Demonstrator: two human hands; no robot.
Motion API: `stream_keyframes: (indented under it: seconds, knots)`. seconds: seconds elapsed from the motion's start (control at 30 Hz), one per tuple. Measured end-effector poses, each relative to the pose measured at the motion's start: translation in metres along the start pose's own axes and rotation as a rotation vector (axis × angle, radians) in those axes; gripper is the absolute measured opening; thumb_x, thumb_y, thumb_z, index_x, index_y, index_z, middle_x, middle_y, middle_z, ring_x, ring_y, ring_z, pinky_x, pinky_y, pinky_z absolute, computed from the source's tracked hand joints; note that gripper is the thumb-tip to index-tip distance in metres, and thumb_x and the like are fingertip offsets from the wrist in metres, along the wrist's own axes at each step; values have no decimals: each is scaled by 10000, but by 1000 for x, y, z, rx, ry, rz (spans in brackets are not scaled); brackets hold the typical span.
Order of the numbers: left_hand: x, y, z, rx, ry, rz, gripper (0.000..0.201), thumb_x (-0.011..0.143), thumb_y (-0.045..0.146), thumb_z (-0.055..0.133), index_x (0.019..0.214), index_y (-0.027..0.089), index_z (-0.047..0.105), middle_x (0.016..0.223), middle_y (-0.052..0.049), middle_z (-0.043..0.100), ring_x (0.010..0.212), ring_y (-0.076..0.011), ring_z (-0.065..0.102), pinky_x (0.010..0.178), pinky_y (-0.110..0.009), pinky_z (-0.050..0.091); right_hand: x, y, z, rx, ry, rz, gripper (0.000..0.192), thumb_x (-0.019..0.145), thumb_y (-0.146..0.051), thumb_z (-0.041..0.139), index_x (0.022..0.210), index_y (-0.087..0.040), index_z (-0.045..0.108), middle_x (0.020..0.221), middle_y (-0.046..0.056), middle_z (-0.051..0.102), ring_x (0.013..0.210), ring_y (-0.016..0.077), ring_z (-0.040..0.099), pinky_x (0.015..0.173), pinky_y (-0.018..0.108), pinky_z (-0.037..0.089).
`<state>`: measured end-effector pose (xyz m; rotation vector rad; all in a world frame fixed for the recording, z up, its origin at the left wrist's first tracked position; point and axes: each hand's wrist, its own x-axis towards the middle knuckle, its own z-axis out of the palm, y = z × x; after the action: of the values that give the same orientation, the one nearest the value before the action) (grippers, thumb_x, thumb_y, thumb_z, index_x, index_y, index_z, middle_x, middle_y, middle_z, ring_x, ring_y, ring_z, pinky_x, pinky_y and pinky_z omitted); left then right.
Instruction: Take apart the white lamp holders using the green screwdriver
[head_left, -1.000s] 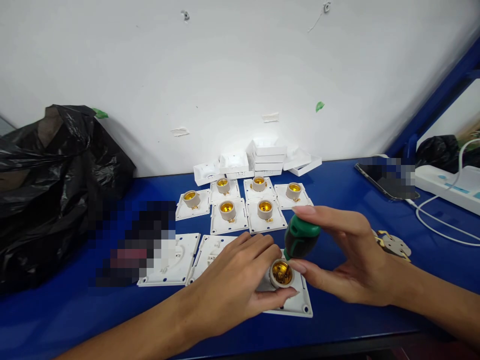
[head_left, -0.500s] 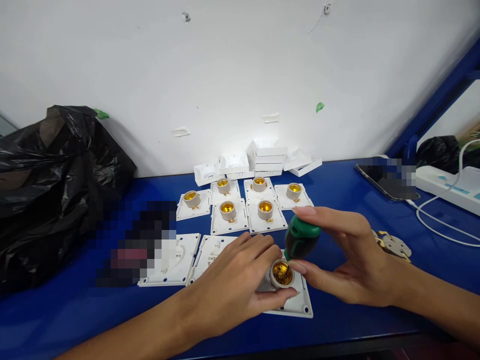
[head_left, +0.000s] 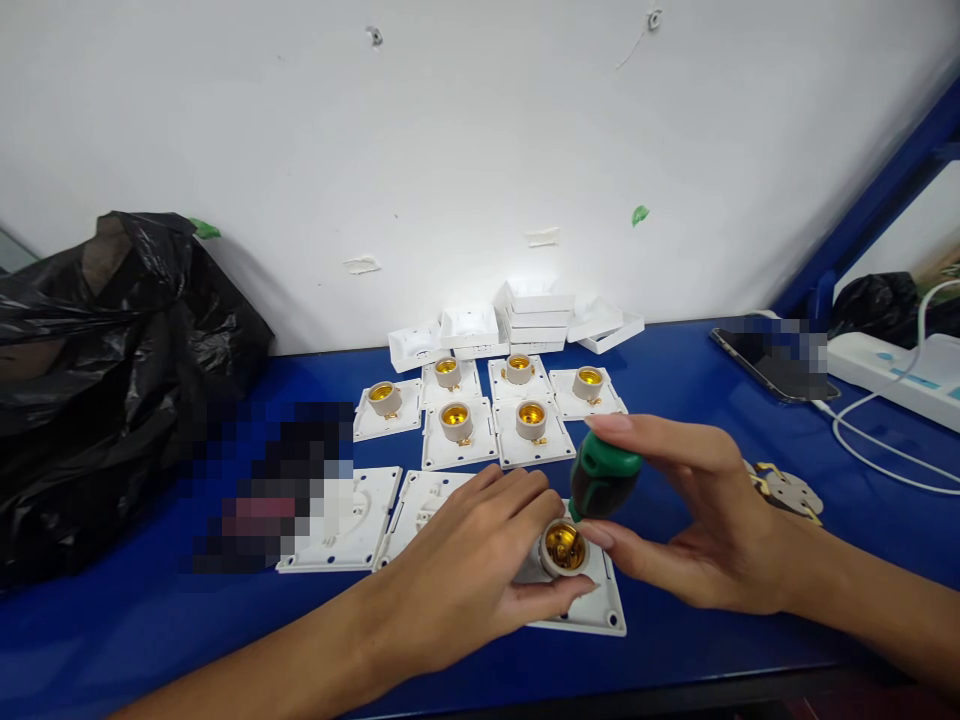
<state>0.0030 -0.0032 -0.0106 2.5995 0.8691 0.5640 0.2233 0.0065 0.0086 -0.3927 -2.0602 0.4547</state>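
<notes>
A white square lamp-holder plate (head_left: 600, 608) with a beige socket (head_left: 563, 547), brass inside, lies on the blue table (head_left: 675, 380) near its front edge. My left hand (head_left: 469, 570) rests on the plate and pinches the socket's side between thumb and fingers. My right hand (head_left: 690, 515) grips the green handle of a screwdriver (head_left: 600, 475), which stands upright with its tip down beside the socket. The shaft is hidden behind the socket and fingers.
Several finished socket plates (head_left: 487, 410) sit in rows behind my hands, with white boxes (head_left: 525, 315) against the wall. Two bare plates (head_left: 352, 520) lie to the left, a black plastic bag (head_left: 97, 370) beyond. Right: phone (head_left: 772, 360), power strip (head_left: 900, 375), white cable, brass part (head_left: 784, 490).
</notes>
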Motion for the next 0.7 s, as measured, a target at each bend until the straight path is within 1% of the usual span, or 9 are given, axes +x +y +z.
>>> stream_keyframes:
  seconds: [0.1, 0.2, 0.3, 0.5, 0.6, 0.7]
  knots:
    - [0, 0, -1, 1, 0, -2, 268, 938, 402, 751, 935, 183, 597, 938, -38, 645, 961, -259, 665, 980, -456, 519, 0, 0, 0, -19, 0, 0, 841, 893, -125, 722, 1595, -348, 315, 939, 1, 696, 670, 178, 632, 585, 302, 620]
    - [0, 0, -1, 3, -4, -7, 270, 940, 410, 749, 934, 189, 594, 942, -39, 647, 961, -257, 663, 985, -455, 519, 0, 0, -1, -22, -11, -9, 848, 888, -120, 726, 1596, -337, 313, 974, 11, 695, 669, 175, 623, 585, 305, 616]
    - [1, 0, -1, 0, -1, 2, 277, 940, 411, 748, 930, 183, 592, 933, -40, 641, 952, -258, 663, 983, -460, 519, 0, 0, -1, -9, -15, -11, 851, 889, -112, 722, 1599, -332, 309, 963, 10, 685, 661, 176, 616, 577, 307, 606]
    - [0, -1, 0, -7, 3, 8, 266, 940, 398, 747, 940, 183, 591, 930, -39, 641, 958, -258, 662, 978, -454, 523, 0, 0, -1, -13, -16, -13, 872, 880, -106, 728, 1605, -334, 300, 944, 2, 685, 662, 175, 632, 570, 302, 609]
    - [0, -1, 0, -11, -6, 6, 267, 946, 412, 735, 936, 186, 592, 930, -37, 645, 969, -259, 663, 996, -457, 515, 0, 1, -1, -15, -12, -6, 854, 885, -118, 724, 1598, -340, 310, 951, 5, 699, 666, 178, 635, 565, 304, 613]
    - [1, -1, -1, -11, -10, 4, 262, 944, 406, 737, 933, 185, 595, 934, -38, 649, 978, -262, 666, 995, -455, 513, 0, 1, -1, -2, -6, -23, 843, 880, -102, 719, 1594, -315, 325, 996, 17, 711, 669, 175, 635, 567, 305, 614]
